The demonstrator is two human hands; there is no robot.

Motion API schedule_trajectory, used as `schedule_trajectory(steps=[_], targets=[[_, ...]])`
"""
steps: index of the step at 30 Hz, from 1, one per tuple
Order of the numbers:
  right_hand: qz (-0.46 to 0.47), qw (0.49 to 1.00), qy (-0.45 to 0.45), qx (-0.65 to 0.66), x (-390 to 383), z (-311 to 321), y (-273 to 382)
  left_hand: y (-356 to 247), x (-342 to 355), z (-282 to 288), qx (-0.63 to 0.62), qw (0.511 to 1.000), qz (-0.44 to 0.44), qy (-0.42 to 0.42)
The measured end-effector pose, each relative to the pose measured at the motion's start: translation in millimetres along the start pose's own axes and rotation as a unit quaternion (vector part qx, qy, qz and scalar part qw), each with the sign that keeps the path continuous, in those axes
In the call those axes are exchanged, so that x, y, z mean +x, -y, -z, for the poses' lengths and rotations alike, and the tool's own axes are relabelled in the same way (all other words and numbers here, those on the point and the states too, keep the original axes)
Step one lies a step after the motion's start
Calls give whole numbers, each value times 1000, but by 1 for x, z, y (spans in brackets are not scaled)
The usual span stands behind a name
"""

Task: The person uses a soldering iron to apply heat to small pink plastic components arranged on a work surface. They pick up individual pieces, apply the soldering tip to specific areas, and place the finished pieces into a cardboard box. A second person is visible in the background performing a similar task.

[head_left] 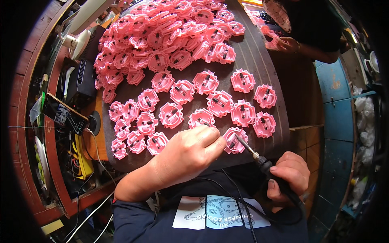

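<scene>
My right hand (291, 174) is closed round the black handle of a soldering iron (266, 165). The iron's metal tip points up and left into a pink plastic housing (231, 146) with a small black part inside, near the mat's front edge. Just left of that housing is my left hand (190, 146), fingers curled in a pinch; what they hold is hidden beneath them. Another pink housing (201, 115) shows partly behind its knuckles. Several more single housings (171, 115) lie spread over the dark mat (259, 54), open side up.
A large heap of pink housings (158, 36) covers the far left of the mat. To the left are a phone (67, 114) on a stand, a black box (81, 83) and cables. At the far right, another person's hand (288, 44) is beside more pink pieces. A blue cabinet (336, 117) stands right.
</scene>
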State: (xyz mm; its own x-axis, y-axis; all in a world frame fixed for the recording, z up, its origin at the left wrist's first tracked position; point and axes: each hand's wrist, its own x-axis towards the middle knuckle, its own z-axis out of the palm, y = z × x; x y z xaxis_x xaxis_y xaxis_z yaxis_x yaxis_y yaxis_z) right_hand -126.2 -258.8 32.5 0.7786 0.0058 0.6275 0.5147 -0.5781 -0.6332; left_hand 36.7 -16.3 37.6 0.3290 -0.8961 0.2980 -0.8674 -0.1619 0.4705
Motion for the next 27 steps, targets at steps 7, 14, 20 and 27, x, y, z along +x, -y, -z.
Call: schedule_trajectory(steps=[7, 14, 20, 27], targets=[[-1, 1000, -8, -3, -2, 0, 0, 1, 1, 0, 4, 1000, -1, -3], [-18, 1000, -13, -15, -3, 8, 10, -3, -4, -2, -8, 1000, -2, -12], [-36, 999, 4, -26, -10, 9, 14, -3, -1, -6, -14, 999, -29, -17], [-46, 998, -1, -33, -11, 8, 15, -4, 2, -5, -2, 999, -36, -20]])
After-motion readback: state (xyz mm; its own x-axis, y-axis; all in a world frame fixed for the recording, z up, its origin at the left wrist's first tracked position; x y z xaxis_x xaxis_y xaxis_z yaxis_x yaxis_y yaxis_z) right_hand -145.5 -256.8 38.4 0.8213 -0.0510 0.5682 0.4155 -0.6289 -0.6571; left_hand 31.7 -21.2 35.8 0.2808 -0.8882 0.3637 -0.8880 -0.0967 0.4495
